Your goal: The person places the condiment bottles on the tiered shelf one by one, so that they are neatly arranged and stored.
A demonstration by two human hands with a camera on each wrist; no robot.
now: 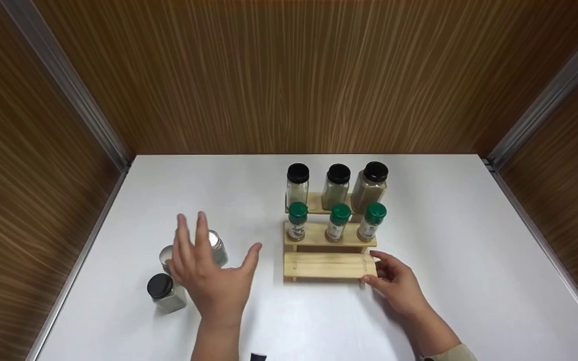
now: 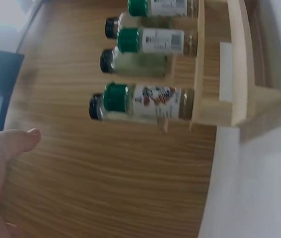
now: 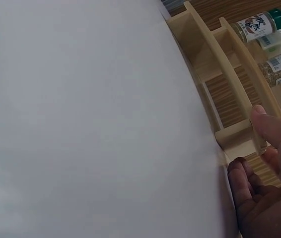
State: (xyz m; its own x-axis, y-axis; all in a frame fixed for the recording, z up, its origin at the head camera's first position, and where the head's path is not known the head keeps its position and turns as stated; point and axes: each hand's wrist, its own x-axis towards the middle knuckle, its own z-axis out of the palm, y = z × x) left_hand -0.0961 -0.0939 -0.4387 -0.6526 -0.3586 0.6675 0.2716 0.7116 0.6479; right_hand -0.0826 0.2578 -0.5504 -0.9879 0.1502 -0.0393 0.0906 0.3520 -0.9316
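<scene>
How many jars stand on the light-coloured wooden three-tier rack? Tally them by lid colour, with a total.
Clear black-lidded jars: 3
Clear green-lidded jars with white labels: 3
Total on the wooden rack: 6

Seen at the near left: a bare left hand [image 2: 0, 166], thumb straight, well apart from a tiered pale wooden rack [image 2: 215, 112] on a white surface [image 2: 257, 193]. Standing along the rack: three small green-capped clear bottles with printed labels [image 2: 163, 41] and, just beyond, three black-capped clear bottles [image 2: 138, 64]. Farther back: a brown wood-grained wall [image 2: 110, 178] and a dark glossy panel [image 2: 0, 84].
</scene>
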